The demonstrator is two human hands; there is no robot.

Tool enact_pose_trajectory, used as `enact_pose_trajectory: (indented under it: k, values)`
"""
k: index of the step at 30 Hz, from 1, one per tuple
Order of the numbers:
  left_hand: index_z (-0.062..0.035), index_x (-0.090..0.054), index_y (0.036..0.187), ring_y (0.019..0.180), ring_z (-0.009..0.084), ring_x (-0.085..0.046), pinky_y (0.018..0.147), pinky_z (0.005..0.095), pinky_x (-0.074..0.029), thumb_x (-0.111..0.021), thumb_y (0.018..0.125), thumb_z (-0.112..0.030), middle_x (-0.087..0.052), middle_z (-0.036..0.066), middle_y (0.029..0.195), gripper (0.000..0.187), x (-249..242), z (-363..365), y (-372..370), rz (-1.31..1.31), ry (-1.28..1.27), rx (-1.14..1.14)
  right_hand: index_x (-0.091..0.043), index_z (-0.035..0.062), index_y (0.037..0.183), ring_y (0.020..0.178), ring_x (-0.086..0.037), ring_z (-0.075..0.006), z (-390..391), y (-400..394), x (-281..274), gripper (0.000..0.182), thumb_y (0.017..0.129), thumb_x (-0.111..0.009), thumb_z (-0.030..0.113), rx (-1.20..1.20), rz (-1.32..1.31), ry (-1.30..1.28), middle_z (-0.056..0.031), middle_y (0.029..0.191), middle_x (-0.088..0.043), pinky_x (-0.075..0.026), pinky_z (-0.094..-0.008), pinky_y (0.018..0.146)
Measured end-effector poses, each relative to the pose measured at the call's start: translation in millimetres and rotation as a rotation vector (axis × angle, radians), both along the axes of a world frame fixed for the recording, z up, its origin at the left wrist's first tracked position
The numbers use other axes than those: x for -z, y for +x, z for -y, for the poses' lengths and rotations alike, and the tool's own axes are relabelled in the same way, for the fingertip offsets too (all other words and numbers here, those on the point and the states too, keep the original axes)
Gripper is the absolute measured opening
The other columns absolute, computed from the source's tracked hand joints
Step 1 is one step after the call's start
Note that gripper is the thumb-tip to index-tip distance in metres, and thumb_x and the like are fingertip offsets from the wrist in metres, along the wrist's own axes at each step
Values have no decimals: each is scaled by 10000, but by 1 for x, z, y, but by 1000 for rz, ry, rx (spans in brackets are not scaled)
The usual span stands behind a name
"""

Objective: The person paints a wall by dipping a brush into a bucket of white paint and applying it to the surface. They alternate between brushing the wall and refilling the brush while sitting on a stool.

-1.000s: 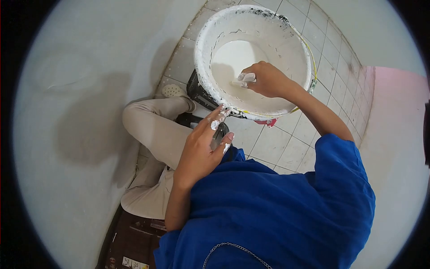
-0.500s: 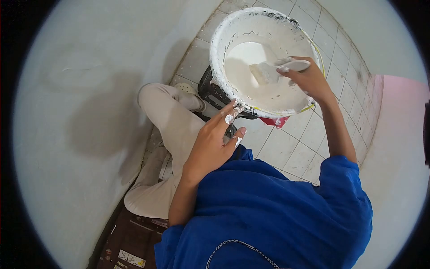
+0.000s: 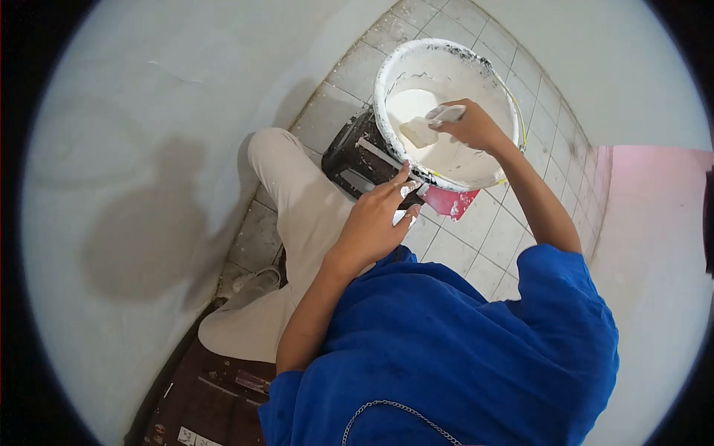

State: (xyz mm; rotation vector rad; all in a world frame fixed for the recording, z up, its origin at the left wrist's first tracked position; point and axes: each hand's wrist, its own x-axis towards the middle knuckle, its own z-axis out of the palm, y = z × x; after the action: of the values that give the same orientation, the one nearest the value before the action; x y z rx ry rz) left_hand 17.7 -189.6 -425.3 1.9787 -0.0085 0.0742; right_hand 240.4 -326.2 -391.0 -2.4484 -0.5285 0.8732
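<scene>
A large white bucket (image 3: 513, 111), its rim smeared with dried paint, holds creamy white paint (image 3: 411, 102). Inside its mouth, my right hand (image 3: 474, 128) is closed around the pale handle of a wide paintbrush (image 3: 419, 134). The bristles are coated and hang over the paint surface, tilted down and left. My left hand (image 3: 378, 219) rests at the bucket's near rim, fingers stretched out with the fingertips right at the edge and the thumb apart. White paint blotches mark its fingers.
A dark box-like support (image 3: 343, 160) shows beside and under the bucket. Something red and paint-spotted (image 3: 451, 202) juts out below its near rim. Grey tiles (image 3: 476, 236) cover the floor. A pale wall (image 3: 149, 89) rises close at left; a dark brown paint-flecked surface (image 3: 216, 405) lies below my leg.
The bucket now appears slightly lower and further right as the view shifts. My right hand and the brush have moved left over the paint. My left hand stays at the rim.
</scene>
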Motion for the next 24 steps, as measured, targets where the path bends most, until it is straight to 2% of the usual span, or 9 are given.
enact_pose_trajectory:
  k: [2,3,6,9,12,18,19,22,24]
  values:
    - [9,-569,1139,1196,339,-493,987,385,-399,-607,857,-178,-461,172,1360,339,3,-1,1,27,-10,-5,-678,60,967,675,-563,-69,8,-1,-18,292,747,-736,243,134,-72,148,-15,815,-659,-459,-241,568]
    - [8,-571,1135,1195,336,-495,985,385,-401,-609,856,-173,-466,170,1357,335,4,-2,1,44,-16,-4,-671,64,967,625,-568,-89,18,4,-11,296,745,-738,248,164,-73,254,-16,815,-664,-462,-252,554]
    - [5,-576,1125,1178,336,-507,976,386,-410,-617,849,-158,-484,162,1341,324,6,-4,3,84,-12,-4,-671,58,964,614,-574,-92,21,8,-1,301,749,-733,260,173,-9,216,-19,813,-663,-466,-257,548]
    - [3,-577,1126,1167,340,-509,972,389,-411,-617,846,-162,-467,157,1358,328,8,-5,2,70,-1,15,-685,101,1035,625,-613,-118,7,0,15,348,752,-733,298,132,72,-41,-40,814,-676,-477,-253,539]
    - [4,-568,1143,1177,340,-497,976,392,-404,-612,845,-176,-414,151,1403,351,9,-6,-9,49,59,49,-688,112,1033,571,-600,-128,12,8,42,365,742,-741,326,27,55,-27,-42,789,-673,-467,-255,534]
    - [12,-543,1175,1200,335,-476,981,393,-398,-608,843,-186,-333,129,1461,392,9,-1,-14,-1,56,77,-675,74,1028,729,-621,-119,38,13,3,356,755,-732,295,231,-65,279,-23,851,-675,-474,-265,598]
    - [13,-541,1176,1199,335,-477,981,393,-399,-609,842,-185,-331,127,1463,395,8,0,-15,-7,59,82,-671,53,1024,793,-617,-112,38,8,-4,355,754,-732,275,285,-47,263,-20,881,-674,-479,-266,624]
    - [18,-542,1165,1170,338,-498,967,390,-410,-614,835,-183,-319,125,1469,393,12,1,-15,12,85,93,-680,49,1011,772,-621,-118,39,9,12,339,754,-726,266,268,-45,253,-27,872,-676,-482,-262,609]
    - [21,-544,1153,1141,336,-515,950,390,-420,-618,828,-182,-313,132,1470,390,15,0,-15,21,120,108,-684,52,1003,765,-623,-120,27,14,31,326,754,-722,260,182,-59,133,-30,869,-676,-482,-261,596]
